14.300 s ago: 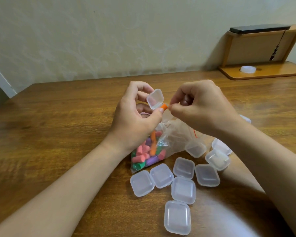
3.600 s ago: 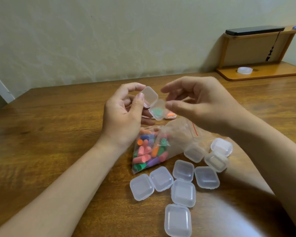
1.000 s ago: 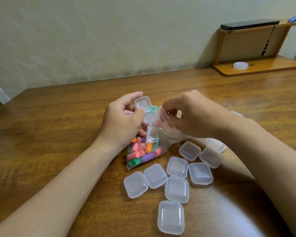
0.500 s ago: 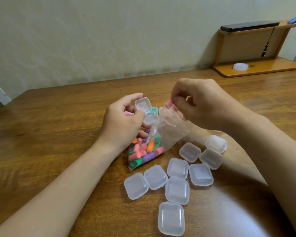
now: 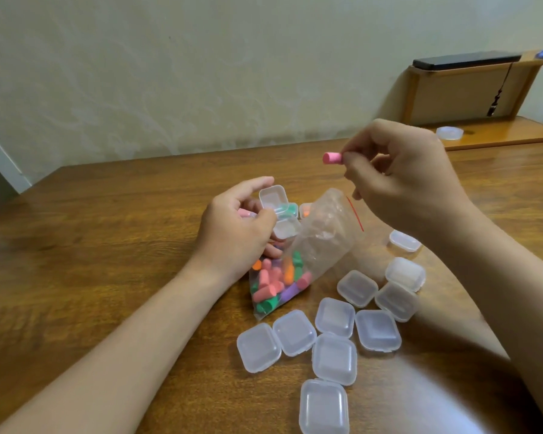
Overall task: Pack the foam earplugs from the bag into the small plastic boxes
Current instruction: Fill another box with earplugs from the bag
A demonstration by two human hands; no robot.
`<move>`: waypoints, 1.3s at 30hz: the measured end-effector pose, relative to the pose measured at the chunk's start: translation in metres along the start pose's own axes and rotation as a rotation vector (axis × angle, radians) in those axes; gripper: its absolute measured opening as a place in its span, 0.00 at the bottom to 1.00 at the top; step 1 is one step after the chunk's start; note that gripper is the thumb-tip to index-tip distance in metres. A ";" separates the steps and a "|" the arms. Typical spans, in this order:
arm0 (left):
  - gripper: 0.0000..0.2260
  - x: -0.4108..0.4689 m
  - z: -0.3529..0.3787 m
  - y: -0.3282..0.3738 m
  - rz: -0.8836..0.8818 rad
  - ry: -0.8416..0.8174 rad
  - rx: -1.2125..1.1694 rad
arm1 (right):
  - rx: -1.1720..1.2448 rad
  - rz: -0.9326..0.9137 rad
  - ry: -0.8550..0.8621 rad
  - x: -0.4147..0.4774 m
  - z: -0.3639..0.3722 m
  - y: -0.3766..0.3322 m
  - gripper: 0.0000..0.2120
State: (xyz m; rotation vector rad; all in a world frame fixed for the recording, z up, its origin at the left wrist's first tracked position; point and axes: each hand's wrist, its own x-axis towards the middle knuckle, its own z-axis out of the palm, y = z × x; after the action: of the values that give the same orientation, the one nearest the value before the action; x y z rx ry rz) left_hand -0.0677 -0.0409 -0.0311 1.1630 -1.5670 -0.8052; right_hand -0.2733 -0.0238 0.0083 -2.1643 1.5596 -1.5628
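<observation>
My right hand (image 5: 398,180) pinches a pink earplug (image 5: 332,158) in the air, above and right of the bag's mouth. The clear zip bag (image 5: 323,242) lies on the table with several coloured earplugs (image 5: 276,283) heaped at its lower end. My left hand (image 5: 235,230) holds a small clear box (image 5: 279,214) with its lid swung up, just left of the bag. Behind that box sit two boxes on the table, one with a green plug (image 5: 292,209) and one with an orange plug (image 5: 306,210).
Several shut clear boxes (image 5: 336,336) lie clustered on the wooden table (image 5: 107,233) near its front, and one more (image 5: 405,241) beside my right wrist. A wooden shelf (image 5: 496,133) at the back right carries a dark flat device and a white lid.
My right hand has come out of the bag's mouth and risen up and to the right with a pink earplug. The left hand keeps the open box where it was.
</observation>
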 end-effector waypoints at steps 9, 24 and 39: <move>0.17 -0.002 -0.003 0.004 0.250 0.025 -0.063 | -0.097 -0.159 -0.235 -0.010 0.018 -0.005 0.02; 0.22 -0.005 0.000 0.004 0.199 -0.095 -0.146 | -0.156 -0.155 -0.305 -0.013 0.018 -0.013 0.02; 0.26 -0.006 -0.003 0.004 0.148 -0.124 -0.082 | -0.089 0.356 -0.563 -0.002 -0.005 -0.015 0.06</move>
State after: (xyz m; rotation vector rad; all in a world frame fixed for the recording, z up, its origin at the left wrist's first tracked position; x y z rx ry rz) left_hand -0.0655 -0.0340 -0.0280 0.9415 -1.6846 -0.8474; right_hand -0.2668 -0.0126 0.0179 -1.9725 1.6961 -0.7123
